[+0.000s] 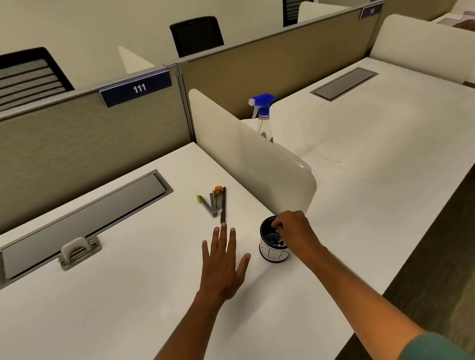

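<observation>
The fingers (pixel 279 223) of the right hand (pixel 293 229) are curled over the rim of the pen holder (pixel 270 254), which is pinched there; those of the left hand (pixel 222 267) are held straight and released, just short of the pens (pixel 218 204). The holder stands upright on the surface (pixel 127 310), near the end of the divider (pixel 243 161). It is judged light, rigid and easily tipped, so a grip round the wall is preferred; the thin pens are likely to roll

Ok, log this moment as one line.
left grip open, fingertips by pens | right grip pinches pen cup rim | pen cup upright on desk | pens outside it
</observation>
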{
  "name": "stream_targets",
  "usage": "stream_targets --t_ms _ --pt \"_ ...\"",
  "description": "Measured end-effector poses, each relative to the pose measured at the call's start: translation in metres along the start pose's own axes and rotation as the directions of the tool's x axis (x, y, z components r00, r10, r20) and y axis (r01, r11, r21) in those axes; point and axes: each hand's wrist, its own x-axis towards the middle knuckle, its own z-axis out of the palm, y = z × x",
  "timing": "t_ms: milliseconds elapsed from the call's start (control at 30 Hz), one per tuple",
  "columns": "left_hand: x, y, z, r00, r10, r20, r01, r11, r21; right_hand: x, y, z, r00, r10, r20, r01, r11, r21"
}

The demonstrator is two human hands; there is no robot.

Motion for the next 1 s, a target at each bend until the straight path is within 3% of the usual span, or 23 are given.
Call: stream_targets --t_ms 167,300,433,567,833,1000 --pt "-0.005 -0.003 0.000 1.000 -0.008 0.005 0.008 1.000 0.018 0.003 -0.006 -0.003 0.999 -0.002 0.037 0.005 0.998 -0.058" --pt "-0.008 -0.006 -0.002 1.000 -0.016 0.001 0.016 1.000 0.012 0.005 -0.007 -0.009 0.986 -0.017 0.164 0.029 0.997 -0.075" --pt "-0.011 -0.008 -0.005 1.000 -0.026 -0.001 0.026 1.000 0.014 0.008 -0.012 -0.008 0.992 -0.020 0.124 0.033 0.994 -0.101" --pt "-0.016 -0.013 -0.006 0.999 -0.038 0.003 0.038 0.999 0.012 0.007 -0.017 -0.005 0.980 -0.036 0.195 0.070 0.983 -0.170" --pt "-0.023 -0.020 -0.009 0.999 -0.051 -0.010 0.051 0.999 0.009 0.005 -0.019 -0.008 0.999 -0.020 0.029 0.022 0.998 -0.058" --pt "-0.023 -0.020 -0.011 0.998 -0.053 -0.025 0.053 0.999 -0.005 0.005 -0.018 -0.009 0.996 -0.088 -0.003 0.088 0.995 -0.043"
